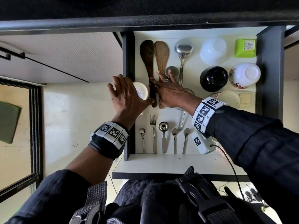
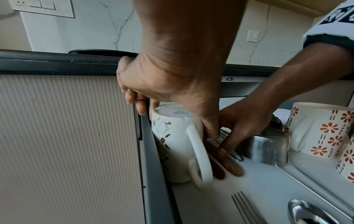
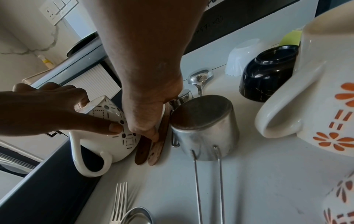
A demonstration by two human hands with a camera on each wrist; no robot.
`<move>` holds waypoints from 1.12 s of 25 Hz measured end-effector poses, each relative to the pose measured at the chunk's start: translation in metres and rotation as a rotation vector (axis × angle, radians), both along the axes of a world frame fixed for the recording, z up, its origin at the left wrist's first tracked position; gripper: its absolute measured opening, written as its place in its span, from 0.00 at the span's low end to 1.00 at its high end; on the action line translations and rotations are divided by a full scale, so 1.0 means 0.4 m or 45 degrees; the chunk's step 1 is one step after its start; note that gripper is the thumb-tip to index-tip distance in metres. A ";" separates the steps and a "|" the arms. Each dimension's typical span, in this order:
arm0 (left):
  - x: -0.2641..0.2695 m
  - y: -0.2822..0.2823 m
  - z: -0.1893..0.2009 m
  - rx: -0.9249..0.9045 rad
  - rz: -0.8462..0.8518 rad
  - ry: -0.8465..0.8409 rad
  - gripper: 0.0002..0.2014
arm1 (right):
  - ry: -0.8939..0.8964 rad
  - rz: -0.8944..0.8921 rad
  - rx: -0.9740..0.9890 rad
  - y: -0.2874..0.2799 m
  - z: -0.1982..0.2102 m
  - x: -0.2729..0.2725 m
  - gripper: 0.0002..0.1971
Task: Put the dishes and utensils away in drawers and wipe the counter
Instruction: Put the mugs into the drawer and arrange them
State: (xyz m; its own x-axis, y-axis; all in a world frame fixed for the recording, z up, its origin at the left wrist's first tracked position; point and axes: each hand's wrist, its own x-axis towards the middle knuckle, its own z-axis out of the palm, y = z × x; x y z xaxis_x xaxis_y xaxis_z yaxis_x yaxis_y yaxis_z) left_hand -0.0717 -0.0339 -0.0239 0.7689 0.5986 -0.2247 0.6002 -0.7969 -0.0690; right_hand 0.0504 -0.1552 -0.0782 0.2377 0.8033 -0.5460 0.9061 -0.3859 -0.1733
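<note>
A: Start at the near edge of the drawer (image 1: 169, 165). What's there?

B: A row of cutlery: spoons, a fork (image 1: 153, 125), a small ladle, handles toward the front edge. Past them, near the drawer's left wall, the left hand (image 1: 127, 96) grips an upside-down patterned mug (image 3: 109, 133), fingers over its base and the thumb pressed on its side. The mug is tilted, its rim down by the left wall and its handle facing the front.

A: And the right hand (image 1: 169, 92)?

B: Spread flat, fingertips pressing on the handles of the two wooden spatulas (image 1: 155, 62) just beside the mug. It grips nothing.

A: Farther back?

B: An overturned steel cup (image 3: 205, 128) just right of the spatulas, then a black bowl (image 1: 213, 78), a white bowl and a green container at the far right corner.

A: So which step?

B: Stowing dishes, I'd judge; the mug isn't seated yet. Next it likely needs the spatulas nudged right for room, then the mug lowered flat on its rim. The counter wipe comes afterwards.
</note>
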 end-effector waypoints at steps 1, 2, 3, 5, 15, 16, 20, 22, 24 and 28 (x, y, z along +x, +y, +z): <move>0.000 -0.005 0.002 -0.010 0.017 0.022 0.54 | 0.001 -0.001 0.001 -0.001 0.002 0.000 0.42; -0.002 -0.011 0.003 -0.022 0.034 0.051 0.56 | 0.002 -0.003 0.003 -0.002 0.005 -0.002 0.42; -0.005 -0.017 0.003 -0.039 0.050 0.082 0.58 | 0.006 -0.005 0.005 -0.003 0.005 -0.003 0.42; -0.014 -0.026 0.001 -0.104 0.082 0.121 0.64 | 0.007 -0.005 0.006 -0.004 0.008 -0.007 0.43; -0.065 0.006 0.021 -0.289 -0.264 -0.056 0.47 | 0.023 -0.031 0.045 -0.013 0.019 -0.019 0.50; -0.067 0.006 0.023 -0.300 -0.252 -0.051 0.47 | 0.028 -0.041 0.035 -0.013 0.021 -0.020 0.50; -0.094 -0.004 0.023 -0.307 -0.288 0.022 0.49 | 0.038 -0.098 -0.017 -0.009 0.036 -0.033 0.43; -0.106 -0.007 0.021 -0.300 -0.310 0.035 0.49 | 0.044 -0.123 -0.024 -0.005 0.040 -0.041 0.42; -0.111 -0.006 0.020 -0.314 -0.322 0.026 0.50 | 0.046 -0.148 -0.030 -0.005 0.047 -0.049 0.43; -0.124 0.009 0.035 -0.418 -0.306 0.034 0.56 | 0.127 -0.351 0.056 -0.038 0.076 -0.073 0.45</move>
State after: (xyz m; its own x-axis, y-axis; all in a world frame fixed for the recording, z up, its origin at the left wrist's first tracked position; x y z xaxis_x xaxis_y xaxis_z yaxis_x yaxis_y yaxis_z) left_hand -0.1213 -0.0302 -0.0101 0.8695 0.2958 -0.3956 0.3958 -0.8964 0.1995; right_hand 0.0212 -0.1706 -0.0477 0.3976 0.7390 -0.5438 0.7456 -0.6056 -0.2780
